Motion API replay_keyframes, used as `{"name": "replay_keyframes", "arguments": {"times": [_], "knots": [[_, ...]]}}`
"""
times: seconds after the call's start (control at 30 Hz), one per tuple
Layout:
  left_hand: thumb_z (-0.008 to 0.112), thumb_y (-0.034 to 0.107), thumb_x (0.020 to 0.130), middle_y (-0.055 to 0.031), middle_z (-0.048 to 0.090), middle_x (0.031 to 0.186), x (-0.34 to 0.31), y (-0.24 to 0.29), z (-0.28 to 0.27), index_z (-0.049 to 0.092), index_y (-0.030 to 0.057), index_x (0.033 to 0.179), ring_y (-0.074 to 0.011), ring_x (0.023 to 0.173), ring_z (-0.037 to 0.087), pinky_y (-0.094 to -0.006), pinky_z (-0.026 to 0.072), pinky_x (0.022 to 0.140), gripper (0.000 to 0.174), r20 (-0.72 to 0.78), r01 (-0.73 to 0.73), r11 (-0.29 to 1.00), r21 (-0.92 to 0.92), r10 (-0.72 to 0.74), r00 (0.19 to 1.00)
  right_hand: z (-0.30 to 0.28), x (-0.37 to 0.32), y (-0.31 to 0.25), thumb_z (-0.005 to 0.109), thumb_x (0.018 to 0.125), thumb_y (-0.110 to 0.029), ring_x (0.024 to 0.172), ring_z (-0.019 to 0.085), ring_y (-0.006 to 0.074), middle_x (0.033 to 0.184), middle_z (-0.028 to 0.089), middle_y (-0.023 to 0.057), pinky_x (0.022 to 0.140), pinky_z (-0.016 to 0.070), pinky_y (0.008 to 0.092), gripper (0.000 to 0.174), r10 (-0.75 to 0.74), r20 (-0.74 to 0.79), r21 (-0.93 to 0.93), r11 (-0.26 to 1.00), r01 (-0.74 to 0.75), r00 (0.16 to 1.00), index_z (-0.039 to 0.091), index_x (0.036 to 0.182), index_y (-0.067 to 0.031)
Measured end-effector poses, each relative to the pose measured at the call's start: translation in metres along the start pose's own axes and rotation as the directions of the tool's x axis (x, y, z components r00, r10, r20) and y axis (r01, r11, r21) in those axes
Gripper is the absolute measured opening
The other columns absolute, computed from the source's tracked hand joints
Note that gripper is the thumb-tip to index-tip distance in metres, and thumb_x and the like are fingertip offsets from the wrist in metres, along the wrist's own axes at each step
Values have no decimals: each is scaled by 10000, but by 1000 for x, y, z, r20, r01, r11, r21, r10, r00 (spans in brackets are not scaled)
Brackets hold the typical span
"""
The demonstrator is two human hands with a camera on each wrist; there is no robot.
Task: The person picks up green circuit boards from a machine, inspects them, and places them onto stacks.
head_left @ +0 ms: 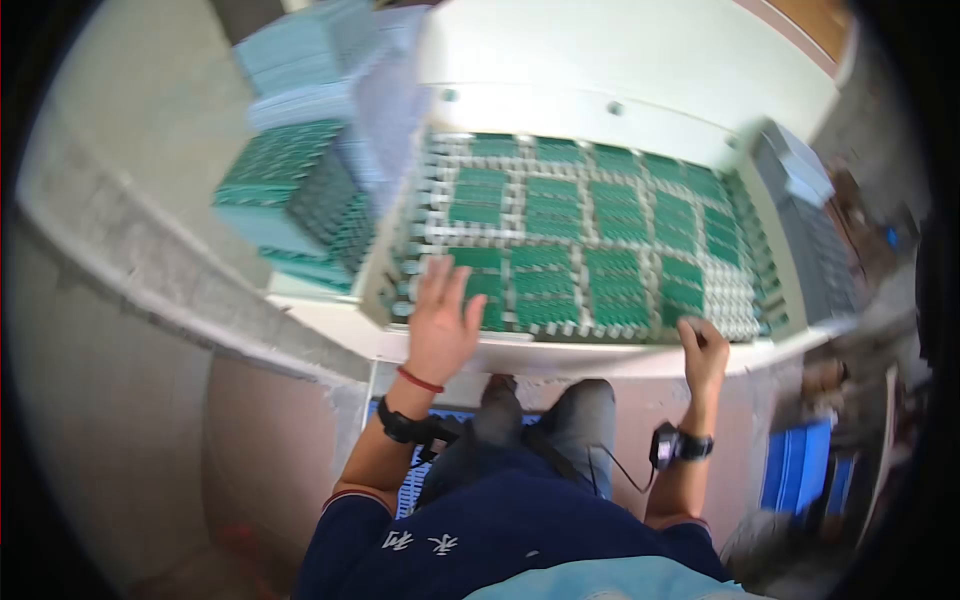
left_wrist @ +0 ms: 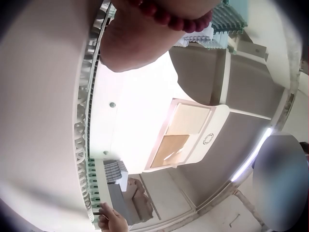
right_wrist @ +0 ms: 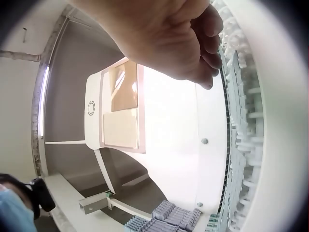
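Several rows of green circuit boards (head_left: 550, 207) lie on the white rollers of a conveyor bed. My left hand (head_left: 443, 325) rests with spread, straight fingers at the front-left board (head_left: 475, 262); its fingertips overlap that board. My right hand (head_left: 706, 350) has curled fingers at the near edge of the front-right board (head_left: 682, 285), pinching it between thumb and fingers. In the left wrist view the right hand (left_wrist: 113, 220) shows small, with a thin dark edge at its fingertips. The right wrist view shows the right hand (right_wrist: 169, 43) from below, its fingertips beside the rollers.
Stacked green boards (head_left: 285, 190) with bluish-white racks (head_left: 310, 60) above stand left of the conveyor. Grey racks (head_left: 805, 225) line its right side. A white machine cover (head_left: 640, 60) rises behind. The conveyor's front rail (head_left: 540, 352) runs before my legs. Blue crates (head_left: 797, 465) sit at lower right.
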State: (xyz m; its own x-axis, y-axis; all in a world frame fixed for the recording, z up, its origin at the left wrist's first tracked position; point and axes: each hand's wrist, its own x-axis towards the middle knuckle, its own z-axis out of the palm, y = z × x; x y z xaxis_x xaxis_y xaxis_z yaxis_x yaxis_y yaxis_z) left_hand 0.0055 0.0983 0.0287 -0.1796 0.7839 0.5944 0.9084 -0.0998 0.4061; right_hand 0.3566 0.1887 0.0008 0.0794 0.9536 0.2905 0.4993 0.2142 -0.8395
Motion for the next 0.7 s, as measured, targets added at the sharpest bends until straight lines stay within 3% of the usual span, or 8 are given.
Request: {"name": "replay_keyframes", "arguments": {"times": [0.13, 0.2, 0.27, 0.3, 0.37, 0.4, 0.47, 0.7], "knots": [[602, 75, 816, -173, 597, 1062, 11, 12, -64, 551, -31, 1070, -308, 992, 584, -347, 478, 834, 280, -296, -27, 992, -122, -10, 955, 31, -9, -31, 638, 842, -123, 596, 467, 30, 694, 590, -12, 526, 367, 181, 138, -13, 245, 232, 972, -46, 969, 653, 898, 3], [586, 55, 834, -144, 601, 1021, 19, 6, -98, 549, -27, 1039, -243, 922, 604, -312, 516, 745, 224, -416, 17, 950, -311, -152, 897, 40, -13, -64, 629, 851, -126, 588, 462, 27, 693, 590, -11, 518, 357, 176, 149, -83, 301, 294, 956, -9, 950, 647, 927, 1], [557, 108, 871, -127, 598, 955, 27, -16, -123, 529, -14, 1005, -213, 857, 606, -312, 535, 690, 182, -463, 62, 795, -604, -414, 784, 52, -9, -112, 603, 869, -119, 571, 472, 37, 688, 592, 0, 499, 360, 180, 216, -149, 545, 449, 883, -137, 825, 607, 1056, -11], [557, 108, 871, -127, 598, 955, 32, -27, -137, 529, -14, 1005, -213, 857, 606, -312, 535, 690, 182, -469, 55, 798, -600, -407, 784, 60, -7, -131, 586, 879, -125, 558, 473, 43, 681, 594, 12, 489, 363, 184, 266, -204, 609, 484, 861, -156, 766, 569, 1121, -18], [516, 188, 907, -144, 599, 892, 41, -49, -163, 500, -6, 980, -216, 768, 615, -346, 555, 637, 208, -295, 141, 573, -807, -599, 745, 76, 2, -174, 555, 895, -136, 524, 467, 55, 669, 598, 42, 465, 366, 197, 358, -303, 721, 516, 835, -191, 623, 489, 1228, -22], [516, 188, 907, -144, 599, 892, 43, -58, -173, 500, -6, 980, -216, 768, 615, -346, 555, 637, 208, -303, 134, 579, -804, -593, 746, 85, 8, -197, 541, 901, -140, 504, 459, 61, 664, 600, 59, 453, 367, 205, 398, -340, 770, 513, 833, -207, 540, 447, 1268, -20], [511, 247, 912, -186, 599, 854, 47, -74, -184, 467, -34, 952, -250, 701, 636, -383, 580, 590, 287, 24, 280, 292, -915, -652, 758, 121, 23, -229, 511, 909, -141, 475, 440, 67, 673, 608, 88, 434, 360, 213, 461, -424, 824, 538, 794, -283, 376, 361, 1323, -5], [468, 360, 922, -218, 611, 778, 62, -85, -200, 456, -29, 886, -312, 648, 650, -396, 581, 568, 392, 259, 469, 196, -861, -625, 737, 235, 53, -310, 516, 891, -133, 474, 476, 94, 730, 624, 121, 396, 365, 222, 664, -411, 843, 534, 721, -441, 347, 122, 1396, 41]]}}
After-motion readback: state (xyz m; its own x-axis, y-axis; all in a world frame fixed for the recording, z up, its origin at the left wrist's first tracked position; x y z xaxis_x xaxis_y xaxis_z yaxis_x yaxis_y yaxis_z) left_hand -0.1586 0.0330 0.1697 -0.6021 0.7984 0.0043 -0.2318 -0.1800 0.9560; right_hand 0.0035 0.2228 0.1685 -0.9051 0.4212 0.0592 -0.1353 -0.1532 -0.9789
